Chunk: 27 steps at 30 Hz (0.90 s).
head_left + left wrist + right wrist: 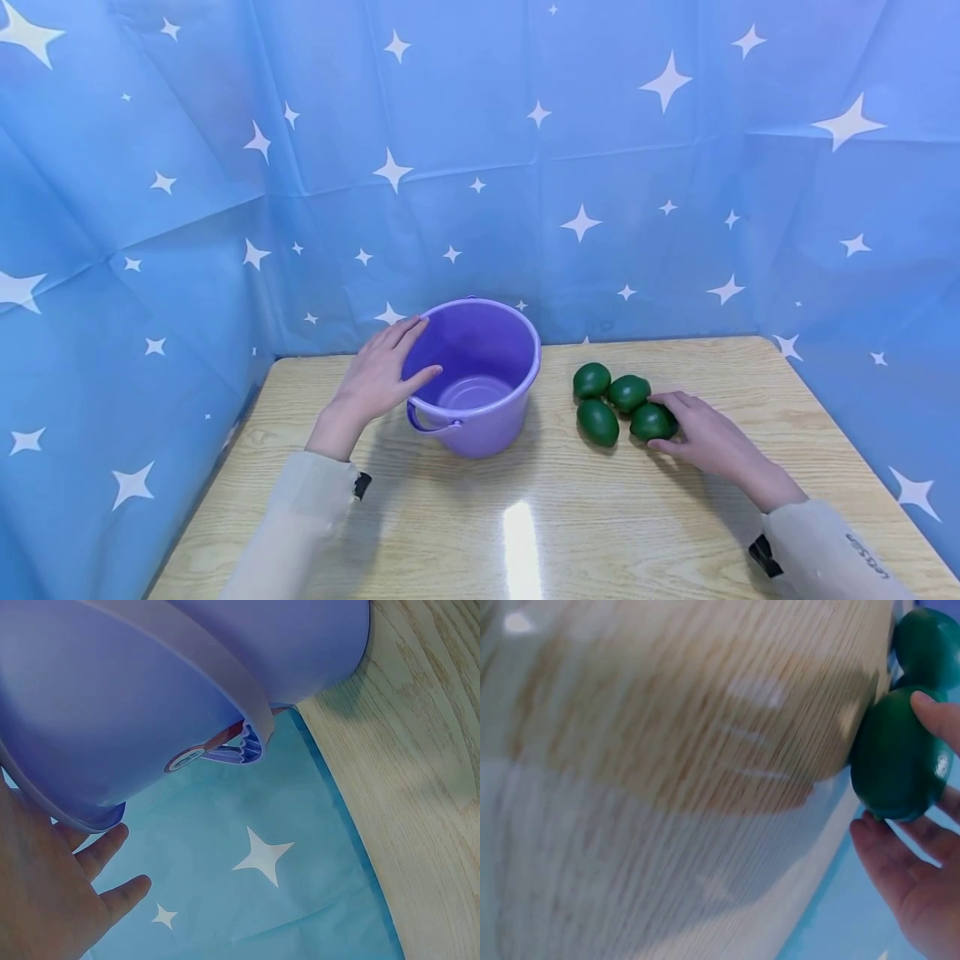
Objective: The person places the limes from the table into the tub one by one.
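Observation:
A purple bucket (491, 429) stands upright on the table, its mouth tipped toward the head camera and nothing visible inside. My left hand (378, 371) is at the bucket's left rim, fingers fairly straight and spread, thumb over the opening. In the left wrist view, the fingers (112, 896) show beside the rim. Right of the bucket lie several smooth dark green limes, among them one lime (597, 422) at the front left. My right hand (708, 437) holds the rightmost lime (900, 754), thumb on one side and fingers round the other.
The light wooden table (600, 533) has rounded back corners. Blue cloth (480, 217) with white stars hangs behind and on both sides. The bucket's handle (431, 425) hangs down at its front left. Two other limes, a back-left lime (592, 380) and a middle lime (628, 392), lie close together.

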Motion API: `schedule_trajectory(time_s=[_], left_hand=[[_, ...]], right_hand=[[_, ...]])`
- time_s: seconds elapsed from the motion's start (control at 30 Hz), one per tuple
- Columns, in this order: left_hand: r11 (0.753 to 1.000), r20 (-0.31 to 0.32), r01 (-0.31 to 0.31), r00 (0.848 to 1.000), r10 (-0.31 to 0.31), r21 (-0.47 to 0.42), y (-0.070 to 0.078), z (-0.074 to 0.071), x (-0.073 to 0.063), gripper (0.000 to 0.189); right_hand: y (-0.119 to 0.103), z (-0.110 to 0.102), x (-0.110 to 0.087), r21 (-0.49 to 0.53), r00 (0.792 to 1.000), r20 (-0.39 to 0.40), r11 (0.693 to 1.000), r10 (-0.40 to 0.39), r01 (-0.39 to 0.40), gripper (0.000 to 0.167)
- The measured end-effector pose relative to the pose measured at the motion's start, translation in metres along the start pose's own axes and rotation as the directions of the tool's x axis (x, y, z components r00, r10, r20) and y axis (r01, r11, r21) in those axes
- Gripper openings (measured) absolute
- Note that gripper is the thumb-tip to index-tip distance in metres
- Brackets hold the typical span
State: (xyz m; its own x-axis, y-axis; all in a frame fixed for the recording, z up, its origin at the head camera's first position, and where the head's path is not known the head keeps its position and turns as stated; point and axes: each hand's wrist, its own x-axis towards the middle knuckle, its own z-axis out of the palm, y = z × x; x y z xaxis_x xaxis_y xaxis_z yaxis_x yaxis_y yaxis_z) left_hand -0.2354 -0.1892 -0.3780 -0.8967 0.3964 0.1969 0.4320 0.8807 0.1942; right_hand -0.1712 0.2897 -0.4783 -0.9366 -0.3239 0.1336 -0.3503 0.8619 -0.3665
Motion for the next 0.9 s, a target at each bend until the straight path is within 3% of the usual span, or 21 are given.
schedule_trajectory(time_s=[0.9], left_hand=[[1.000,-0.015,-0.010,1.000,0.010,0.001,-0.0010,0.0017,-0.0003,0.082]], right_hand=[[-0.0008,-0.0052,0.0000,-0.006,1.000,0.009,1.000,0.008,-0.008,0.065]])
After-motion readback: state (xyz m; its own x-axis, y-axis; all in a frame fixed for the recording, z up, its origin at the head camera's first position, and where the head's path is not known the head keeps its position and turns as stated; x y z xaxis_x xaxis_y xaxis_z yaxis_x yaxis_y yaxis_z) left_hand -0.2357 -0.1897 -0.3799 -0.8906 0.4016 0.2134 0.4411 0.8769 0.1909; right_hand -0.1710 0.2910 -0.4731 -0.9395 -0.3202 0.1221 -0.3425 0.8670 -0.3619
